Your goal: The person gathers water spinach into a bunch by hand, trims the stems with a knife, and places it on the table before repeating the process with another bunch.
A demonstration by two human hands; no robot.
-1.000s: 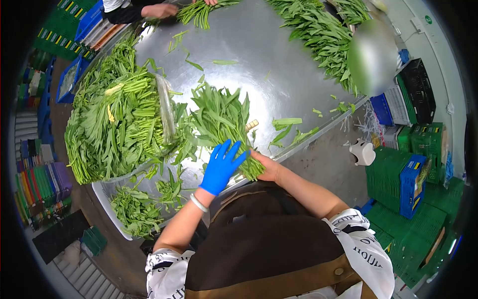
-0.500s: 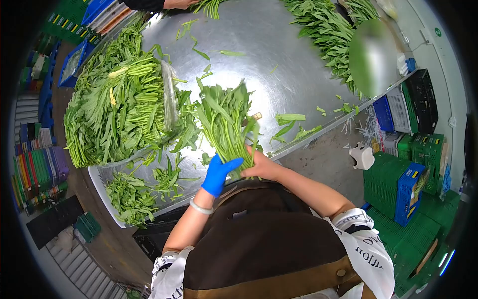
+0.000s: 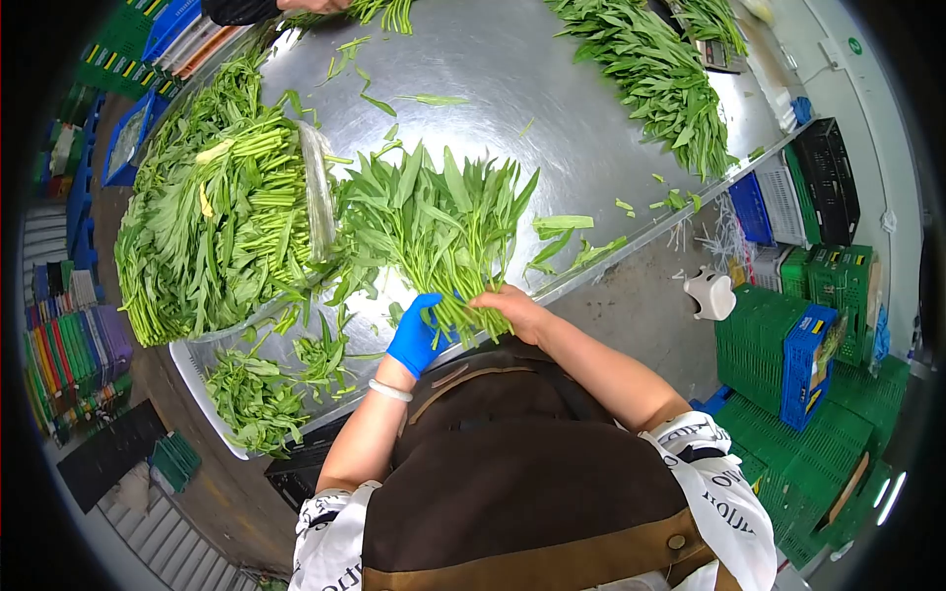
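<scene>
A loose bunch of water spinach (image 3: 448, 231) fans out over the metal table's near edge, leaves pointing away from me. My left hand (image 3: 419, 338), in a blue glove, is closed round the stem ends from the left. My bare right hand (image 3: 512, 310) pinches the stems from the right, thumb across them. A big pile of water spinach (image 3: 227, 217) lies to the left of the bunch, partly wrapped in clear plastic (image 3: 317, 192). Below that pile, a white tray (image 3: 202, 399) holds loose leaves and trimmings.
More water spinach (image 3: 650, 84) lies at the table's (image 3: 473, 108) far right, by a small scale (image 3: 724, 56). Another person's hand (image 3: 313, 5) holds stems at the top. Green crates (image 3: 759, 335) and a white stool (image 3: 709, 295) stand on the right. Cut scraps (image 3: 564, 225) dot the tabletop.
The bunch has spread from a narrow bundle into a wide fan. My right hand has moved slightly up at the stems, my left slightly left. The view has shifted a little.
</scene>
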